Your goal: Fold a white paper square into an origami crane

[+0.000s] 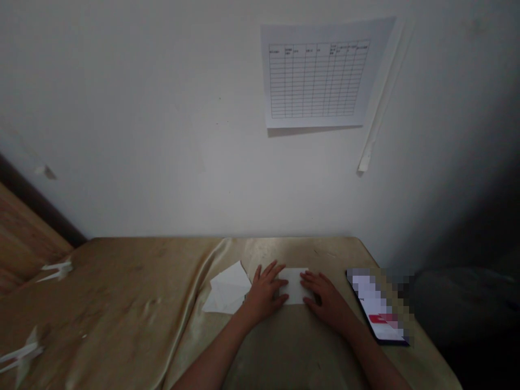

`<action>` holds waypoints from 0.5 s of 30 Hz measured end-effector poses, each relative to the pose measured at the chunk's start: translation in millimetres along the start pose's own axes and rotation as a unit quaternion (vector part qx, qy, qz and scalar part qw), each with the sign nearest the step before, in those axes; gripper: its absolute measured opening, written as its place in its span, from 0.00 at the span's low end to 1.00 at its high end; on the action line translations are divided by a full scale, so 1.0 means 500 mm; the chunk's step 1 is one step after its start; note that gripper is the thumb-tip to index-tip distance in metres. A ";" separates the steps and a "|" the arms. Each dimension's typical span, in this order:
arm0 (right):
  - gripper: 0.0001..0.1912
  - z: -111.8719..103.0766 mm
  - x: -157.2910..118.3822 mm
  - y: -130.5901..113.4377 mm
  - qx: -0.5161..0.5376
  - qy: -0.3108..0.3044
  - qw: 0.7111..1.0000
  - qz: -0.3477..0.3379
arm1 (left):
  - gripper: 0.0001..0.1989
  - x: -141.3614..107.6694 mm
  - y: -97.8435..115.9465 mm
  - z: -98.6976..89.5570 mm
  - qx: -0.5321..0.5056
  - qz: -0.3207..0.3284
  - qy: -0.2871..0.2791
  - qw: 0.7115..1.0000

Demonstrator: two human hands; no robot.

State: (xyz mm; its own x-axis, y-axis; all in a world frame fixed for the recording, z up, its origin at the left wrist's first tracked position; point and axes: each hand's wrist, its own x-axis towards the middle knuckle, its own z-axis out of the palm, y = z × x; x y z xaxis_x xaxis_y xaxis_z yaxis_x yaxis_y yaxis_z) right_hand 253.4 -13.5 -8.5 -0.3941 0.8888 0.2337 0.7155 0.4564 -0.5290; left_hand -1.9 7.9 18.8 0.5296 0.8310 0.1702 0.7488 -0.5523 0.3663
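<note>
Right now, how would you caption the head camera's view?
Two bare hands flatten white paper beside loose sheets and a phone.

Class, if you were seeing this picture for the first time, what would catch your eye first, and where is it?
Probably the two bare hands, the left hand and the right hand, with fingers on a small white sheet between them. Next comes the bright phone lying on the cloth to their right. Above, a printed table of empty boxes hangs on the pale wall.
</note>
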 end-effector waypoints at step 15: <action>0.27 -0.016 -0.002 -0.010 0.011 -0.023 1.000 -0.005 | 0.24 -0.010 -0.014 -0.014 -0.016 0.029 -0.033 0.999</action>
State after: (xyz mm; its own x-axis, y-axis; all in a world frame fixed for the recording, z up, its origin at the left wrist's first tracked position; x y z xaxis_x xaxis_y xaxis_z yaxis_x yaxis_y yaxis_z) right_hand 254.9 -16.4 0.3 -0.4280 0.8809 0.2020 0.6980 0.4642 -0.5453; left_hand -12.5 8.3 21.7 0.5983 0.7903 0.1321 0.7030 -0.5968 0.3868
